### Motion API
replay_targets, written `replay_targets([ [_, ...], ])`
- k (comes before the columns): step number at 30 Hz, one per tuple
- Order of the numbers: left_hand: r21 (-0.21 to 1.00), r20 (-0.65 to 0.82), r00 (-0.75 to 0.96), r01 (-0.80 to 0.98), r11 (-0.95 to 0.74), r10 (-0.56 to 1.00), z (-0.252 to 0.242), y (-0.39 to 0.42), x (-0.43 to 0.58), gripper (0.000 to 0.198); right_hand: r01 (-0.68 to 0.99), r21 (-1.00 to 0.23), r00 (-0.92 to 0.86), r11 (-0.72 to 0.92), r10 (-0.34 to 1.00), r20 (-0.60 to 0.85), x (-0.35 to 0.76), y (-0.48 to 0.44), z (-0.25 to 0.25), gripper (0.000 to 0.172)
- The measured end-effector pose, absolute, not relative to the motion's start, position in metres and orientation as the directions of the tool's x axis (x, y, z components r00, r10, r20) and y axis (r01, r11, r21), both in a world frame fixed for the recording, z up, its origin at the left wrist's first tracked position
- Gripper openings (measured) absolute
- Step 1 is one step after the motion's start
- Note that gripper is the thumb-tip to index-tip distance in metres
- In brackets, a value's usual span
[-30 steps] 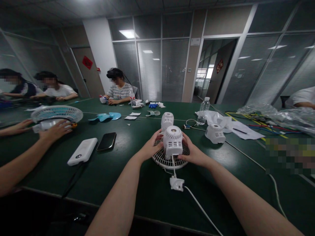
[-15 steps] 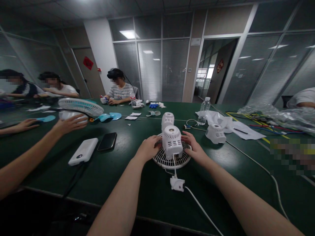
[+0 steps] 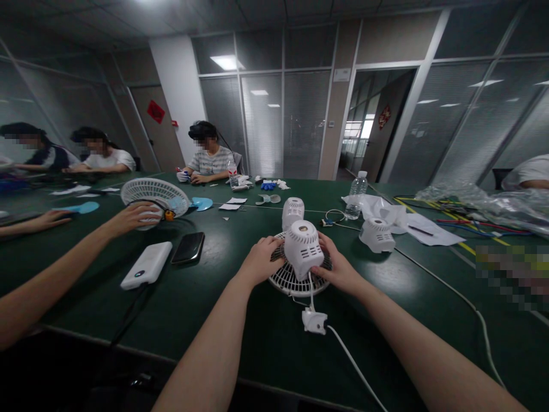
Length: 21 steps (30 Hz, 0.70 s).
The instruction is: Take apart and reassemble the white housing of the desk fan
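In front of me a white fan lies face down, its round grille flat on the table and its slotted motor housing on top, tilted slightly. My left hand holds the grille's left side, fingertips close to the housing. Curled round the housing's right side is my right hand, thumb at its lower corner; its other fingers are partly hidden. From the housing a short lead runs down to a small white plastic part with a cord. Just behind stands another white motor housing.
A third housing sits right, near a water bottle and papers. Left lie a black phone and white power bank. A neighbour's hand holds another fan. A long cord crosses the right side.
My right hand has closed in on the housing, its thumb now at the lower corner. The housing has turned slightly right. The neighbour's fan has tipped up and moved right.
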<state>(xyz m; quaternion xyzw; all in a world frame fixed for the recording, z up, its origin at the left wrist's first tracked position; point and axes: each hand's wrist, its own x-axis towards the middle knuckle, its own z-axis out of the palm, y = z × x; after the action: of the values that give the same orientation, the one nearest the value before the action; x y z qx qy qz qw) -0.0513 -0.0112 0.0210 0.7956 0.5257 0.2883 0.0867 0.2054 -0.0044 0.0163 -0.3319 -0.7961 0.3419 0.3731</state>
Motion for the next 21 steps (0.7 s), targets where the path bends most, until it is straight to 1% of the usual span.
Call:
replay_targets([
  [3,0.48,0.367,0.286,0.757,-0.443,0.885,0.019,-0.009,-0.051,0.051,0.248,-0.802,-0.499,0.544,0.781,0.375,0.206,-0.004,0.016,0.093],
  [5,0.517,0.39,0.318,0.701,-0.491,0.864,0.014,-0.006,-0.05,0.057,0.228,-0.807,-0.502,0.545,0.776,0.382,0.206,-0.004,0.016,0.092],
  [7,0.563,0.413,0.359,0.622,-0.545,0.837,0.009,-0.002,-0.048,0.058,0.215,-0.816,-0.508,0.537,0.775,0.376,0.206,-0.005,0.017,0.091],
  [8,0.585,0.414,0.355,0.601,-0.544,0.838,0.007,-0.001,-0.047,0.058,0.209,-0.821,-0.509,0.531,0.776,0.372,0.206,-0.005,0.018,0.09],
  [10,0.598,0.396,0.306,0.629,-0.496,0.866,0.005,0.001,-0.046,0.059,0.198,-0.829,-0.512,0.523,0.776,0.367,0.206,-0.007,0.019,0.09],
  [12,0.577,0.384,0.256,0.684,-0.447,0.887,0.006,0.001,-0.045,0.057,0.203,-0.823,-0.516,0.53,0.772,0.37,0.205,-0.009,0.021,0.09],
  [15,0.532,0.399,0.237,0.727,-0.434,0.886,0.011,-0.002,-0.043,0.053,0.252,-0.787,-0.477,0.563,0.78,0.405,0.201,-0.012,0.021,0.093],
  [18,0.499,0.419,0.216,0.756,-0.423,0.882,0.017,-0.006,-0.041,0.055,0.354,-0.748,-0.386,0.562,0.816,0.43,0.197,-0.012,0.017,0.095],
  [21,0.495,0.443,0.187,0.764,-0.413,0.877,0.021,-0.011,-0.038,0.055,0.477,-0.706,-0.301,0.523,0.852,0.428,0.196,-0.008,0.012,0.09],
])
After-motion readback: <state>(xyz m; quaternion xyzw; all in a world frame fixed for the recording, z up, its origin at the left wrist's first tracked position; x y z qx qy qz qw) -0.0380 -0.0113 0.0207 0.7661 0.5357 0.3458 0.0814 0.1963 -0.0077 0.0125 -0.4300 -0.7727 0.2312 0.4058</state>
